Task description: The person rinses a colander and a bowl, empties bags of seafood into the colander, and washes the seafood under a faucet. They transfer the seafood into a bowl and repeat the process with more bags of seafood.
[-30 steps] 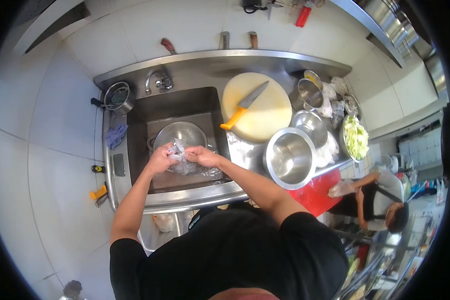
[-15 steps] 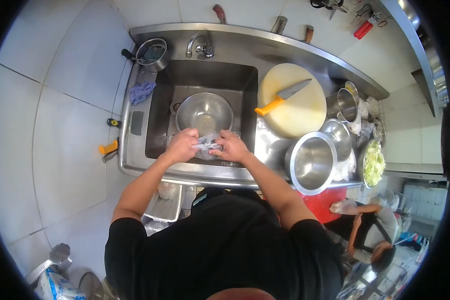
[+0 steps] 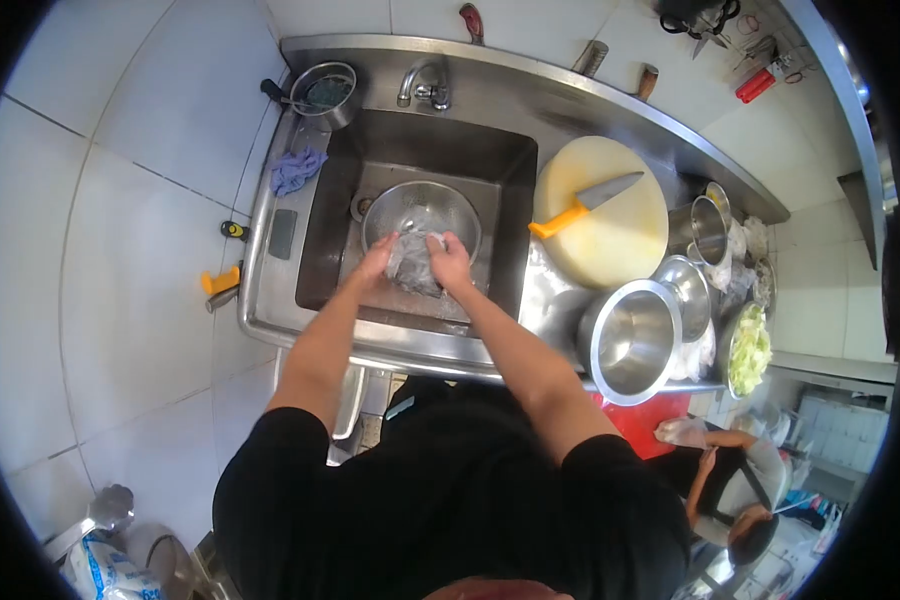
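Between my two hands is a clear plastic bag [image 3: 417,265], crumpled, held over the near rim of a metal colander [image 3: 452,205]. My left hand [image 3: 378,260] grips the bag's left side, and my right hand [image 3: 450,262] has its fingers closed on the right side. The colander stands in the steel sink [image 3: 320,270]. What the bag contains, if anything, I cannot make out.
To the right, a knife [image 3: 590,203] with an orange handle lies on a round cutting board [image 3: 610,250]. Steel bowls [image 3: 634,340] and chopped greens [image 3: 750,350] stand beyond it. Left are a purple cloth [image 3: 297,171] and a pot [image 3: 325,95]. Another person [image 3: 740,470] works at lower right.
Both hands have moved slightly up, farther over the colander, with the bag. The bag looks more spread out, its mouth no longer bunched between the fingers. The whole view has shifted a little.
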Demonstrator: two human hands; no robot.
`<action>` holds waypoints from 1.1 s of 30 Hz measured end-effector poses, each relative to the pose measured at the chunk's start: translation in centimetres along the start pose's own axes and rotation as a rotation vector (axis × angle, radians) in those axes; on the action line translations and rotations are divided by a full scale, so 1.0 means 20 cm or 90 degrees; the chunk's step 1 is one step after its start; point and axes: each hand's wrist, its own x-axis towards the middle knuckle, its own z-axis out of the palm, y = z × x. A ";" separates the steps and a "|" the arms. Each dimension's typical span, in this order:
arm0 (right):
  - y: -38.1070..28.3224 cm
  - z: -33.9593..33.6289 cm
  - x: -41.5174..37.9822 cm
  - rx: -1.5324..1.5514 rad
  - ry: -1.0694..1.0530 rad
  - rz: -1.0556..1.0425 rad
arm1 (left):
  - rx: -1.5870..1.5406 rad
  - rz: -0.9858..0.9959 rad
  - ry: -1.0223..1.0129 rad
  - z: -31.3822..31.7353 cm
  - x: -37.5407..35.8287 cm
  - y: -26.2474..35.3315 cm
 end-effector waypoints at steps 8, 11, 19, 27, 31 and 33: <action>-0.21 -0.05 0.04 0.100 -0.157 0.193 | -0.224 -0.162 0.046 0.20 0.00 0.00; 0.04 0.00 0.13 0.126 -0.163 0.174 | -0.112 -0.094 -0.051 0.18 -0.01 0.07; 0.47 0.03 0.39 -0.090 -0.034 0.173 | 0.124 0.010 0.069 0.13 -0.03 0.25; -0.12 -0.22 0.20 -0.294 -0.002 0.010 | 0.364 0.112 0.051 0.05 0.02 0.32; -0.36 -0.33 0.13 -0.153 -0.009 0.046 | 0.556 0.173 0.159 0.03 0.00 0.48; -0.42 -0.36 0.16 -0.131 0.005 0.016 | 0.736 0.211 0.164 0.00 0.01 0.56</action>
